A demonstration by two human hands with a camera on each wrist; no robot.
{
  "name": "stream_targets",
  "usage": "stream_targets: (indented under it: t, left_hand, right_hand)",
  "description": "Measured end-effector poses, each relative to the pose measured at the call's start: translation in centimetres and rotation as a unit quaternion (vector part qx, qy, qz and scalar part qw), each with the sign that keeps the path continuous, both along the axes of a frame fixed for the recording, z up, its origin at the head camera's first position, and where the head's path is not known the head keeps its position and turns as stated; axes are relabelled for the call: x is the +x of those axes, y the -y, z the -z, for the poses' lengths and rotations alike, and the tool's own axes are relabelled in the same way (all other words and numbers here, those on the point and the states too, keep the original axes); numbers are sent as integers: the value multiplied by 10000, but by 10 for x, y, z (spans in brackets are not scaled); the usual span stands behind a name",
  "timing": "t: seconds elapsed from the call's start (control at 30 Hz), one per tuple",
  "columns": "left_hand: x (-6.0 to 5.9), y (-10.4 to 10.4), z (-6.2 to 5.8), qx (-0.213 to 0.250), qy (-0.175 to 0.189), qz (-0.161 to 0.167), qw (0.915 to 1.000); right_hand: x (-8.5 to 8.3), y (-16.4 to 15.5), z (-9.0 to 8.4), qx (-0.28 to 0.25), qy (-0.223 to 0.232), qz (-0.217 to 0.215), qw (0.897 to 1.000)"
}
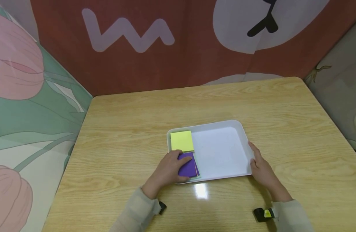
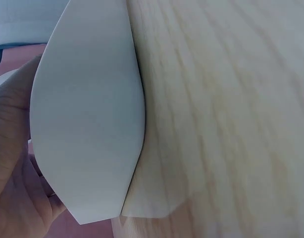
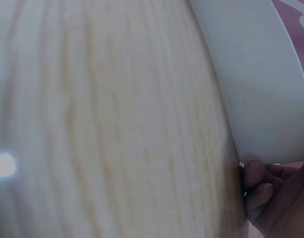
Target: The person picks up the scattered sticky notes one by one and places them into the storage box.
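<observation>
Both hands (image 1: 169, 169) on tray (image 1: 221, 124) (white)

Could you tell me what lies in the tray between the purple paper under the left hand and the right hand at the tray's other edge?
Only bare white tray floor lies between the purple paper and the right hand, as the head view shows.

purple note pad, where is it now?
Head view: the purple pad lies in the white tray's near-left corner, just in front of the yellow pad, with the left hand resting on it.
</observation>
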State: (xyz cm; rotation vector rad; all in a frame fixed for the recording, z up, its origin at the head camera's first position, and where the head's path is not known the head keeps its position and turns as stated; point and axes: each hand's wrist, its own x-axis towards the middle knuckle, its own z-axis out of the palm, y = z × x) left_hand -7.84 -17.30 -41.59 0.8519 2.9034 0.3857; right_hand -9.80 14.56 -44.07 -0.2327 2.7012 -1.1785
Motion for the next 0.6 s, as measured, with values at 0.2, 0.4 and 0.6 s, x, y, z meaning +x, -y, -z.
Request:
stream_targets:
  t: [0.2,0.4,0.6]
  left_hand:
    - [2,0,2,16,-7,41,10000]
    - [3,1,-2,179,-12,83,9998]
    - [3,3,-7,136,-18,25,9999]
  right_hand:
    - [0,-1,-1,126,-4,-28,9999]
    - [-1,-2,-5,261,-80,-184,9995]
    - [0,1,-13,740,-303,-335,9962]
